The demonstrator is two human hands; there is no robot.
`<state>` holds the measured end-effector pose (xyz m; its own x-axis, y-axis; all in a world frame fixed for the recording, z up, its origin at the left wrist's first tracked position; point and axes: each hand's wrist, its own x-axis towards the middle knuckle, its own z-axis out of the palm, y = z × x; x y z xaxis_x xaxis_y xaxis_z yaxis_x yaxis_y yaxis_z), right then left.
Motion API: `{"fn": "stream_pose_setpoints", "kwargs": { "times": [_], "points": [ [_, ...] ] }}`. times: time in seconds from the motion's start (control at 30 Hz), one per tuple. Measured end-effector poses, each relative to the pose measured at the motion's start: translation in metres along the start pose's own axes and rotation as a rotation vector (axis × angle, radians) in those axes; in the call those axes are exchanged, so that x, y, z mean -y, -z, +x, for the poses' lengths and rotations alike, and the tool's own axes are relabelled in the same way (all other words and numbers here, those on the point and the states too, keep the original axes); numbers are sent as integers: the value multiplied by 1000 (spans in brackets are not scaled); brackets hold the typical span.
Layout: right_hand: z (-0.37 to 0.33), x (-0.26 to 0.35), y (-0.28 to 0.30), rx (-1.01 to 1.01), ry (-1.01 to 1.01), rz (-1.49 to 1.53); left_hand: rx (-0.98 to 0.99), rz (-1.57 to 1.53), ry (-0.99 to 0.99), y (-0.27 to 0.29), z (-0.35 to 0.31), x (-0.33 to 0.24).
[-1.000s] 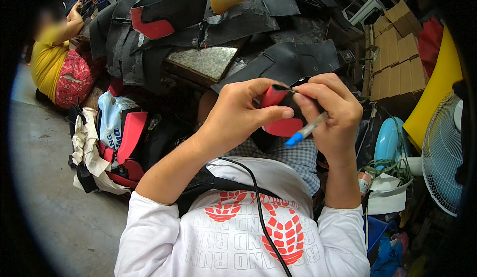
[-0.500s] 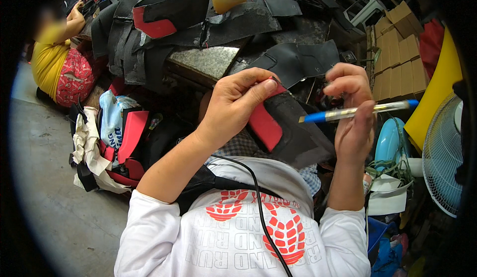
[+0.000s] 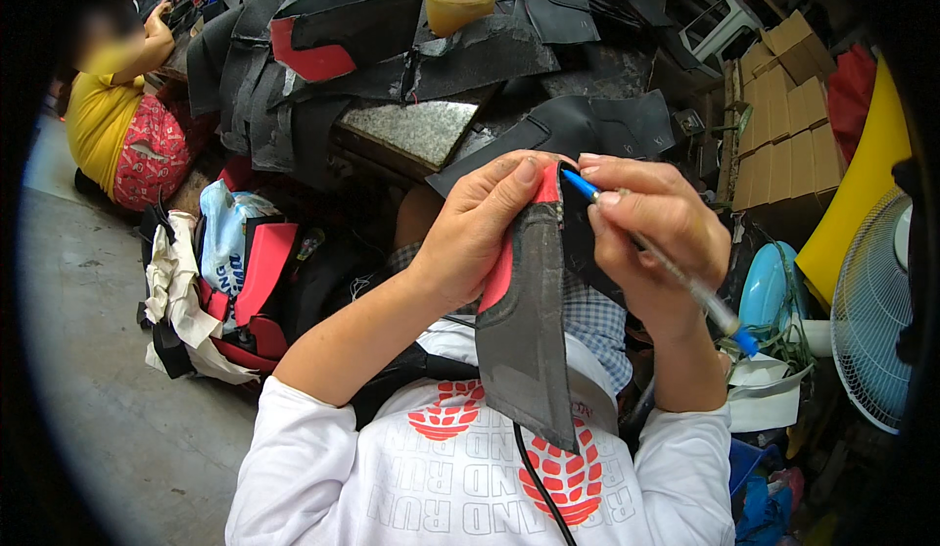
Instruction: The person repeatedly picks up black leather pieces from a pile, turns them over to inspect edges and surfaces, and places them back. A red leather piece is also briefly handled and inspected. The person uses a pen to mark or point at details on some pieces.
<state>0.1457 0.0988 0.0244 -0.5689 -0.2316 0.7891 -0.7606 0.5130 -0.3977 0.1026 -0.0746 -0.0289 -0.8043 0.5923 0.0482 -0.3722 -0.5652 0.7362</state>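
Note:
My left hand point(image 3: 477, 221) grips the upper edge of a black and red cut sheet piece point(image 3: 526, 350), with the thumb on top. The piece hangs down in front of my shirt, its dark grey face turned up and the red part along its left side. In my right hand point(image 3: 666, 228) is a pen point(image 3: 676, 274) with blue ends and a see-through barrel, pinched between thumb and fingers. Its upper blue end meets the right edge of the piece, close to my left fingertips; the very tip is hidden.
Black cut pieces point(image 3: 343, 17) cover the bench ahead, with a blue-rimmed jar of yellowish paste point(image 3: 458, 5) among them. A bag of red and black scraps point(image 3: 264, 272) stands left. Cardboard boxes point(image 3: 783, 144) and a fan point(image 3: 871, 311) are right. Another person point(image 3: 108, 135) sits far left.
The piece has been turned so it hangs lengthwise. My right hand has moved left and tilted the pen, bringing its blue end from free air to the piece's edge.

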Motion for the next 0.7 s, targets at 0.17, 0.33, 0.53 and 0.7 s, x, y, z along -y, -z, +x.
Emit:
{"fn": "stream_pose_setpoints", "kwargs": {
  "times": [0.17,0.33,0.53,0.7],
  "points": [
    [-4,4,-4,-9,65,-99,10,-60,26,1,-3,3],
    [-7,-1,-13,-40,119,-111,-21,-83,25,-1,-4,6],
    [-9,-3,-10,-33,116,-143,-1,-105,22,0,-3,9],
    [-9,-3,-12,0,118,-189,-85,-67,5,-6,-2,7]
  ]
}}
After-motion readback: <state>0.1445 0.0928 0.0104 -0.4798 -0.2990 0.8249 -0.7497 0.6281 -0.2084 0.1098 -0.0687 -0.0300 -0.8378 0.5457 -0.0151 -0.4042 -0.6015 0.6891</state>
